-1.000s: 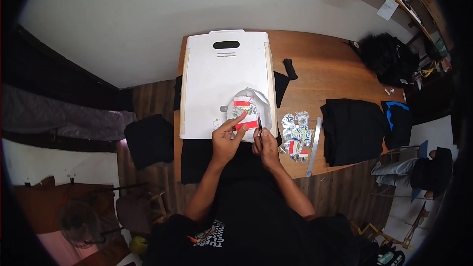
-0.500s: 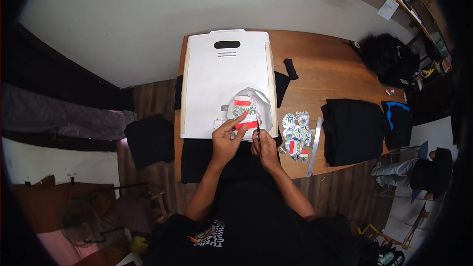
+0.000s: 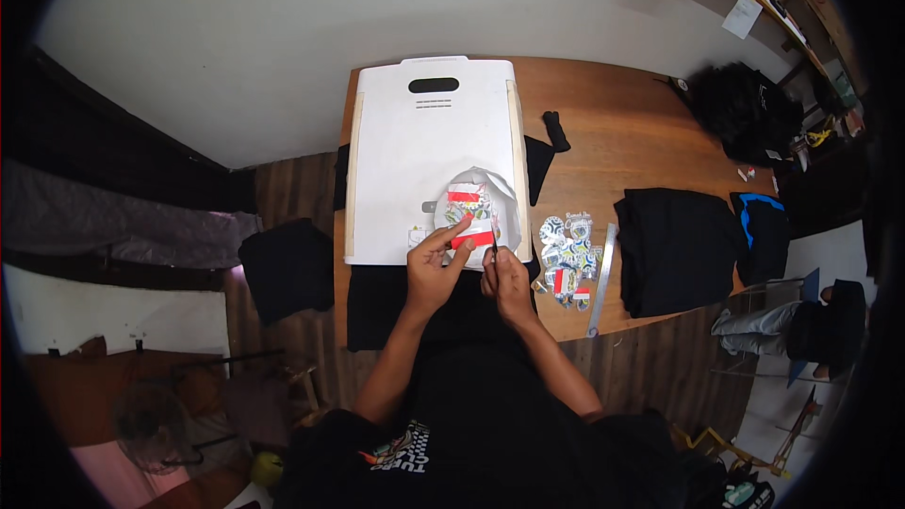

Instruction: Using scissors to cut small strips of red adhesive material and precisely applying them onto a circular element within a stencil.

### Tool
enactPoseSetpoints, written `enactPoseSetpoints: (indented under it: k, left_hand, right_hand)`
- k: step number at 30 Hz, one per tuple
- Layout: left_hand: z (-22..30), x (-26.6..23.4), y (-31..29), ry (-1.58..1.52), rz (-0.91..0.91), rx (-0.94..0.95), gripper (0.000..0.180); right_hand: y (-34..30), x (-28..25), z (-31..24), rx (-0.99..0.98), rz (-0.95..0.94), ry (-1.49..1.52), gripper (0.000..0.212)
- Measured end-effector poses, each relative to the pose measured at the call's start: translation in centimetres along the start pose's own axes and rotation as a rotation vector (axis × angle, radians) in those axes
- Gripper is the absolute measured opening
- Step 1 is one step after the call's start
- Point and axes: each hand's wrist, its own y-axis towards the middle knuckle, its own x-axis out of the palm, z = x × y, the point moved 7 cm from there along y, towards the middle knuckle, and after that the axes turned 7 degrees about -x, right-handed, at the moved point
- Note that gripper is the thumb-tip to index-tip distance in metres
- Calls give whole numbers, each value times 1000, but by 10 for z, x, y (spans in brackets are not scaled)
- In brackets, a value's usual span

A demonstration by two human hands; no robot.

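A printed sheet (image 3: 478, 210) with a colourful pattern, red strips and a curled pale edge lies over the near right part of a white board (image 3: 415, 151). My left hand (image 3: 433, 269) rests on the sheet, fingers and thumb stretched out and apart, pressing on its lower left. Closed at the sheet's lower right edge, my right hand (image 3: 509, 285) grips a slim dark pointed tool (image 3: 495, 243). The tip touches or nearly touches the sheet; whether it is scissors or a knife I cannot tell.
Patterned cut-outs (image 3: 567, 259) and a ruler (image 3: 605, 273) lie right of the board on the wooden table (image 3: 613, 123). Folded black cloth (image 3: 674, 253) sits further right, a black bag (image 3: 749, 113) at the far right. Black fabric (image 3: 396, 311) shows below the board. Another person (image 3: 820, 335) is at the right.
The dark tool at my right hand looks slightly narrower and turned. Both hands and the sheet stay almost in place.
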Motion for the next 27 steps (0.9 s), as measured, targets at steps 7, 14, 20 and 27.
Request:
enactPoseSetpoints:
  k: [7,14,20,27]
  left_hand:
    - [1,0,-1,6,-14,18,37]
    - [0,2,-2,-8,-31,0,37]
    - [2,4,-3,-9,-32,-10,36]
    - [-1,2,0,-15,-15,0,37]
  right_hand:
    - [1,1,1,30,13,59,38]
    - [5,-1,-2,7,34,57,38]
    - [7,-3,-2,-2,41,42,37]
    - [5,-6,-3,15,41,38,41]
